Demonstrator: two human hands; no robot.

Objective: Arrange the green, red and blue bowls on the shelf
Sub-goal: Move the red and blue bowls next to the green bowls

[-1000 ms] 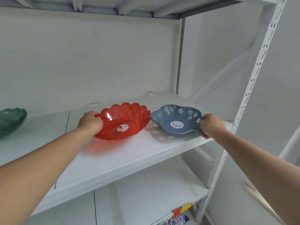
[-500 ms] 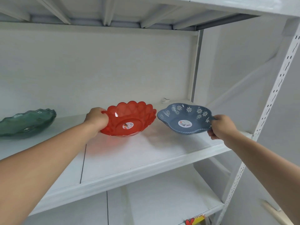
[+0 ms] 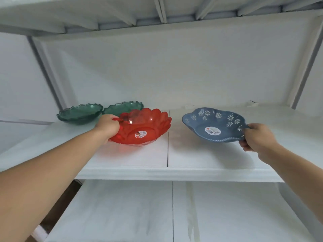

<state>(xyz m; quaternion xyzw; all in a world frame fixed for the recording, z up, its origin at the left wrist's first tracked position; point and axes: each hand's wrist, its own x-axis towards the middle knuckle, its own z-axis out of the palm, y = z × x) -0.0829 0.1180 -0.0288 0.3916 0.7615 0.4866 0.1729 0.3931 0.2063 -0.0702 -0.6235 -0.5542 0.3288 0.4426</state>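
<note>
My left hand grips the left rim of a clear red scalloped bowl, held tilted a little above the white shelf. The right rim of a blue bowl with white flowers is held by my right hand, and this bowl also hangs tilted just over the shelf. Two dark green bowls rest at the back left: one green bowl by the upright, the second green bowl partly hidden behind the red one.
A lower white shelf runs below. The shelf above forms a low ceiling. Metal uprights stand at the left and at the right. A seam splits the shelf boards between the two held bowls.
Both bowls have been lifted and carried leftward along the shelf, the red one now in front of the green bowls. The view has swung left, showing a second green bowl.
</note>
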